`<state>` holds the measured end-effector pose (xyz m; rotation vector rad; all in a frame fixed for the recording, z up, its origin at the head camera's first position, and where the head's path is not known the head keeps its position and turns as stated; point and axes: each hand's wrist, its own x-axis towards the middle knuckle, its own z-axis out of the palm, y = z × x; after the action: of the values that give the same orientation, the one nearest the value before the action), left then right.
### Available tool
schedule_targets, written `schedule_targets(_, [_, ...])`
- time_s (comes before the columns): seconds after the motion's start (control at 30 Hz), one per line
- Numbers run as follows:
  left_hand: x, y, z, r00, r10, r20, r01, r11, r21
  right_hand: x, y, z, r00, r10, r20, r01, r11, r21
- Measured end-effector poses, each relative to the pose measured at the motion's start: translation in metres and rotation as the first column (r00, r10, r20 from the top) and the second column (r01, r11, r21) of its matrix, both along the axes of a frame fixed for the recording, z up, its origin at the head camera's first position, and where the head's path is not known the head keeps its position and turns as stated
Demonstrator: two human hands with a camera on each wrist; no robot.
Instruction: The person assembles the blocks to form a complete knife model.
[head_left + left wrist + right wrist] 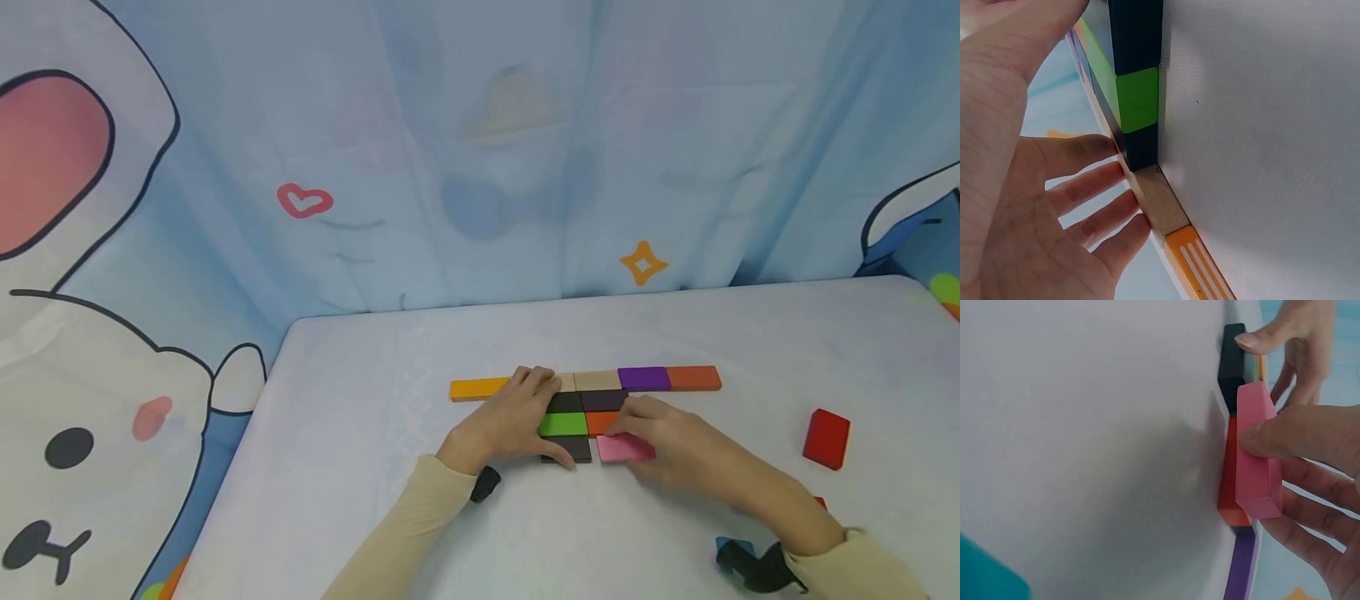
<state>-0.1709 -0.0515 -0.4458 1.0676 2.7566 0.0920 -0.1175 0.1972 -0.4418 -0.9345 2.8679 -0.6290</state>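
Note:
Between thumb and fingers my right hand (675, 442) grips a pink block (625, 448), beside the dark block (573, 450) in the front row. In the right wrist view the pink block (1254, 450) overlaps an orange-red block (1230, 481). My left hand (506, 425) spans the rows, its thumb at the front dark block and its extended fingers over the back row. Behind the front row lie a green block (564, 425) and the orange-red one, then two dark blocks (603, 400). Yellow-orange (476, 390), tan (597, 381), purple (643, 379) and orange (693, 378) blocks form the longer back row.
A red block (827, 438) lies off to the right on the white table (360, 467). Near the right wrist lies a blue-teal block (731, 544), and a red corner (821, 502) shows behind the forearm. A printed blue curtain (450, 275) hangs along the table's far edge.

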Motion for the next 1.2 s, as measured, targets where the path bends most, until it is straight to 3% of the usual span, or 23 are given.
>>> schedule_targets(0.67, [0.003,0.001,0.002,1.000,0.022,0.011,-0.022,1.000,-0.010,0.003,-0.010,-0.010,0.988,0.052,-0.145,-0.045,0.998,0.051])
schedule_targets(1.2, [0.003,0.000,0.001,1.000,0.020,0.012,-0.019,1.000,-0.009,0.004,-0.010,-0.012,0.988,0.043,-0.145,-0.032,0.996,0.080])
